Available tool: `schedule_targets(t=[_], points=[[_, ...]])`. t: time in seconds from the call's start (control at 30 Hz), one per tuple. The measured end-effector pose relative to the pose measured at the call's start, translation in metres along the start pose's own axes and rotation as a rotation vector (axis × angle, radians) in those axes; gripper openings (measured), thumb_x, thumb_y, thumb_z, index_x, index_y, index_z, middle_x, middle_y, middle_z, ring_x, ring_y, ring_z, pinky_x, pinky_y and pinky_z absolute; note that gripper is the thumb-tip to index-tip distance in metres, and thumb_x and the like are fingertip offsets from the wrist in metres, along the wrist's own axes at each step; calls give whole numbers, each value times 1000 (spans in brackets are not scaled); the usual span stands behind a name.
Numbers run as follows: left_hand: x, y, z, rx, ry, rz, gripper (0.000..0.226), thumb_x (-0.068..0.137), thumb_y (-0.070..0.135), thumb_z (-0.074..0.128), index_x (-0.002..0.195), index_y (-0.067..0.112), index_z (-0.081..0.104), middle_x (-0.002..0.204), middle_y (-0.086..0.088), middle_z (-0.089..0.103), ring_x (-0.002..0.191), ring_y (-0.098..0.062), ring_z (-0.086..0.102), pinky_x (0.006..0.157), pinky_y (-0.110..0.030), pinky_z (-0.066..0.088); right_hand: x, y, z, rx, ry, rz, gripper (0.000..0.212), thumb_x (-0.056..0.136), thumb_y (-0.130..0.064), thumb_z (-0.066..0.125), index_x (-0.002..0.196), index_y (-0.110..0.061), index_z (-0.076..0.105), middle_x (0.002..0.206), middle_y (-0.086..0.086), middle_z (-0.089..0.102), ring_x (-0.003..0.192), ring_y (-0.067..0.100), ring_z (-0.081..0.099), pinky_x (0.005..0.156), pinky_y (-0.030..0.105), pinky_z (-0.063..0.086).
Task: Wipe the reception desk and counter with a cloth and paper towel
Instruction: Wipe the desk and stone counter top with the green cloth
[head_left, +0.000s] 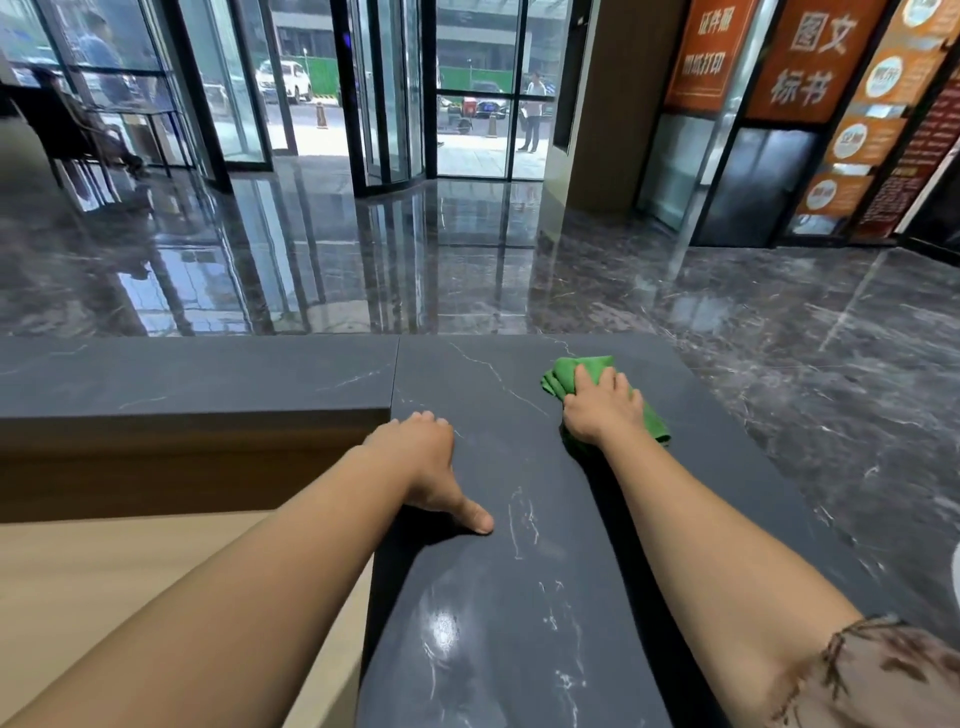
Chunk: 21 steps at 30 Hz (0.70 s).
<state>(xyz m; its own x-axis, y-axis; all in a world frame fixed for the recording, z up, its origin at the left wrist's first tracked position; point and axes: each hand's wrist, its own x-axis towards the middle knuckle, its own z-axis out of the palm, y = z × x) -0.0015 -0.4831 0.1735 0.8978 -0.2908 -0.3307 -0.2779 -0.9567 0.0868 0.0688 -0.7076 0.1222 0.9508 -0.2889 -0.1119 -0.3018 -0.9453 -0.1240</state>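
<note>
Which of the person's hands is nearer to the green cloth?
Right. The right hand rests on the green cloth; the left hand sits apart, to its left, on the counter.

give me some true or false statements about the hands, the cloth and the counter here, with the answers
1. The right hand presses a green cloth on the dark counter. True.
2. The left hand holds a paper towel. False: it rests bare on the counter and holds nothing.
3. The cloth lies near the counter's far end. True.
4. The cloth is spread flat under both hands. False: it is bunched under the right hand only.
</note>
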Motion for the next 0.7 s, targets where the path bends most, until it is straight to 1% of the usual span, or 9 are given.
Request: schedule_targets(t=[0.03, 0.1, 0.23, 0.33, 0.43, 0.5, 0.6, 0.67, 0.7], points=[[1, -4, 0, -2, -9, -13, 115, 45, 80, 73, 131, 11, 43, 137, -7, 44, 127, -27, 43, 104, -36, 37, -2, -12, 1, 3, -5, -20, 60, 100, -27, 29, 155, -23, 5, 161, 16, -4, 149, 31, -4, 119, 47, 0], [4, -8, 0, 3, -16, -24, 111, 42, 82, 72, 124, 12, 48, 129, -7, 49, 120, -26, 48, 99, -35, 40, -8, -39, 6, -1, -20, -143, 59, 101, -29, 29, 155, -26, 5, 162, 15, -5, 149, 30, -5, 119, 46, 0], [8, -7, 1, 71, 3, -15, 107, 45, 84, 69, 121, 10, 52, 129, -9, 50, 119, -26, 48, 96, -33, 41, -12, -89, 12, -3, -95, -438, 58, 102, -33, 28, 155, -30, 5, 162, 10, -7, 150, 25, -6, 120, 43, -2], [10, -7, 0, 93, 7, -18, 106, 45, 84, 69, 119, 10, 53, 122, -8, 52, 113, -26, 51, 92, -34, 43, 5, -124, 11, -64, -116, -583, 57, 103, -34, 27, 155, -29, 5, 162, 12, -4, 150, 26, -4, 120, 44, 1], [15, -7, -1, 93, -23, -19, 103, 43, 82, 71, 114, 10, 55, 118, -8, 53, 106, -25, 52, 86, -34, 45, 25, -160, 12, -87, -129, -666, 57, 103, -34, 27, 155, -29, 5, 162, 12, -3, 150, 27, -2, 119, 45, 2], [18, -5, -4, 95, -56, -23, 96, 43, 81, 73, 106, 10, 55, 112, -7, 55, 95, -24, 53, 79, -34, 45, 34, -181, 13, -89, -141, -704, 57, 103, -35, 28, 155, -29, 5, 162, 12, -3, 150, 27, -2, 119, 44, 2], [24, 3, -14, 114, -128, -44, 81, 43, 77, 77, 82, 11, 53, 88, -2, 58, 79, -24, 55, 73, -33, 50, 49, -197, 13, -84, -133, -743, 58, 102, -37, 29, 155, -29, 8, 162, 11, 2, 150, 27, 1, 119, 45, 4], [28, 10, -20, 137, -193, -59, 74, 44, 75, 79, 70, 14, 47, 73, 1, 53, 75, -25, 56, 76, -35, 52, 62, -196, 13, -80, -120, -753, 58, 102, -40, 29, 155, -29, 10, 162, 10, 6, 149, 26, 5, 119, 45, 6], [30, 13, -23, 150, -219, -63, 73, 43, 75, 79, 70, 15, 46, 70, 2, 50, 77, -26, 56, 80, -36, 53, 69, -193, 12, -82, -114, -746, 58, 101, -41, 29, 155, -29, 10, 162, 10, 8, 149, 26, 7, 120, 45, 8]])
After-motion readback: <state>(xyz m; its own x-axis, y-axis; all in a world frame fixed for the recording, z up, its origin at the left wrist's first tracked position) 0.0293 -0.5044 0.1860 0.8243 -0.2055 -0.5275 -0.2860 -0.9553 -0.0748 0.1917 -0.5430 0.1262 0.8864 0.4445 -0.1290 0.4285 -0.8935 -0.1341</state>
